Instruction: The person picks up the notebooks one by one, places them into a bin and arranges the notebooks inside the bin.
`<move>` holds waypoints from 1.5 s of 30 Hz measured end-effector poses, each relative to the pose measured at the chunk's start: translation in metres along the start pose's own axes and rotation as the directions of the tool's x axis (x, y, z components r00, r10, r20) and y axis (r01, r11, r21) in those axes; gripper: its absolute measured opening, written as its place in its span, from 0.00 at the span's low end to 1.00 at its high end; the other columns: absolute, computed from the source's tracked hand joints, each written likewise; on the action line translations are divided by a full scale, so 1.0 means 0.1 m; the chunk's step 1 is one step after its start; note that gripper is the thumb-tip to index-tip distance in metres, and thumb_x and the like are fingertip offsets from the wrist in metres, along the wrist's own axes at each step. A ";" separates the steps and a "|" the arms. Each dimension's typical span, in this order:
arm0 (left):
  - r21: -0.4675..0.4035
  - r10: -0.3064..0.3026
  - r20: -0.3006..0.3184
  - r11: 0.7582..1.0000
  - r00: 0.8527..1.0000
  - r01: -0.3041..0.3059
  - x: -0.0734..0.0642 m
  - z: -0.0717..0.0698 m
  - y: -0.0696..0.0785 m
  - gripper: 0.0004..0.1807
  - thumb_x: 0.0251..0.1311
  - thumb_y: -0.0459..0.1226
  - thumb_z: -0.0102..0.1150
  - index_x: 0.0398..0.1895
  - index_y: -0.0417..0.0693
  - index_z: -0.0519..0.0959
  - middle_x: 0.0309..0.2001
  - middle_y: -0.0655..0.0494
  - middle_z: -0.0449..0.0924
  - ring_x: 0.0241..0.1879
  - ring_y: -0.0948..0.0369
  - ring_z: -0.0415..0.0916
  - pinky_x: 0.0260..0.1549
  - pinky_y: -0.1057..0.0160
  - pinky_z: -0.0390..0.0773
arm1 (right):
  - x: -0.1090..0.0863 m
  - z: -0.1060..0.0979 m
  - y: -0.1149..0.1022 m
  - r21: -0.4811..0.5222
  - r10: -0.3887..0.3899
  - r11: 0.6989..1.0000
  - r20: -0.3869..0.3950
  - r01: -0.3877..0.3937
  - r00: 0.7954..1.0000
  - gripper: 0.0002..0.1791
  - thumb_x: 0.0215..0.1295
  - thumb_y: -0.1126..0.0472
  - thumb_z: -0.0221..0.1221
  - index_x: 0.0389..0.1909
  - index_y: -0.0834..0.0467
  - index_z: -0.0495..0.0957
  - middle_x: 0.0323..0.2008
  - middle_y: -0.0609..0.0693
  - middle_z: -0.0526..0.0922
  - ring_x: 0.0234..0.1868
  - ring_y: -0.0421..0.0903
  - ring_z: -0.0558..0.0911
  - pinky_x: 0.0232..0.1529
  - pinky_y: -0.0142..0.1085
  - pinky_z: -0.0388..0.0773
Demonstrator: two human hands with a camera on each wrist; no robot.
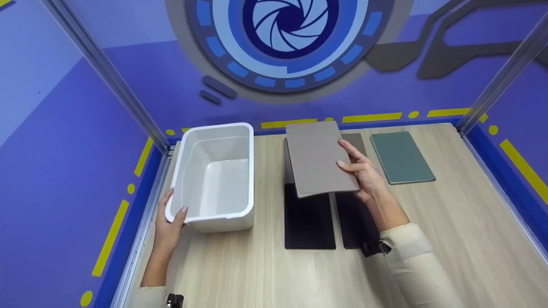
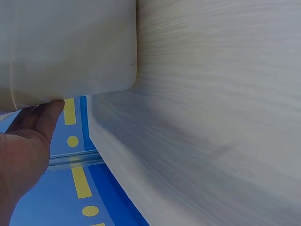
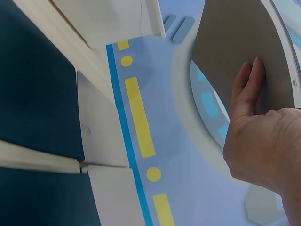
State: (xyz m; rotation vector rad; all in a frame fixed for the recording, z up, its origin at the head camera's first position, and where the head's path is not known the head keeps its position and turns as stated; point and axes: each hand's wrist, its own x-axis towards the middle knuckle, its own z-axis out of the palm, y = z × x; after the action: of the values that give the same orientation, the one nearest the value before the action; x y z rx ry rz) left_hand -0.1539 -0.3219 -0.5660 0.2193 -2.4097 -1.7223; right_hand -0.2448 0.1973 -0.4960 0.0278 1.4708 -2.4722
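One white bin (image 1: 224, 225) has its near-left corner gripped by the left hand (image 1: 168, 229). One taupe notebook (image 1: 319, 158), right edge pinched between the right hand's (image 1: 368, 176) thumb and fingers, is above two black slabs (image 1: 310, 224); one green notebook (image 1: 403, 157) lies rightward.

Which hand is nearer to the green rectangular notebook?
Right. The right hand, holding a taupe rectangular notebook, is just left of the green notebook; the left hand, gripping a white plastic bin, is farther left.

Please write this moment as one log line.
left hand: grips white bin | right hand: holds grey-brown notebook aloft | green notebook: lies on table
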 end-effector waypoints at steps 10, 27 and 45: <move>0.002 0.042 -0.031 0.999 0.999 -0.042 0.03 0.00 -0.03 0.40 0.74 0.38 0.60 0.86 0.57 0.55 0.86 0.50 0.51 0.86 0.49 0.46 0.81 0.36 0.52 | 0.06 0.19 0.13 0.042 0.012 0.999 0.017 -0.012 1.000 0.40 0.79 0.72 0.50 0.87 0.48 0.52 0.77 0.49 0.64 0.44 0.41 0.90 0.40 0.34 0.88; 0.003 0.004 -0.026 1.000 1.000 -0.004 0.01 0.01 -0.09 0.40 0.76 0.40 0.60 0.86 0.61 0.55 0.87 0.52 0.49 0.85 0.51 0.48 0.80 0.37 0.54 | 0.19 0.58 0.29 0.023 0.038 0.999 0.064 -0.039 0.997 0.41 0.77 0.75 0.52 0.86 0.50 0.56 0.87 0.47 0.52 0.45 0.41 0.88 0.41 0.35 0.88; 0.017 -0.004 -0.009 1.000 1.000 0.004 0.01 0.00 -0.06 0.42 0.75 0.40 0.59 0.87 0.63 0.53 0.87 0.55 0.48 0.83 0.53 0.50 0.69 0.63 0.67 | 0.41 1.00 0.43 0.030 0.092 0.995 0.081 -0.095 0.992 0.40 0.75 0.73 0.56 0.84 0.47 0.62 0.85 0.47 0.58 0.41 0.43 0.89 0.39 0.36 0.88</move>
State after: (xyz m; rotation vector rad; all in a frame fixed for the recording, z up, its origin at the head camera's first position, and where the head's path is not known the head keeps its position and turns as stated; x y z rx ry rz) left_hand -0.1543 -0.3243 -0.5711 0.2343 -2.4199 -1.6994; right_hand -0.2628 0.0829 -0.4905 0.0044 1.3634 -2.3953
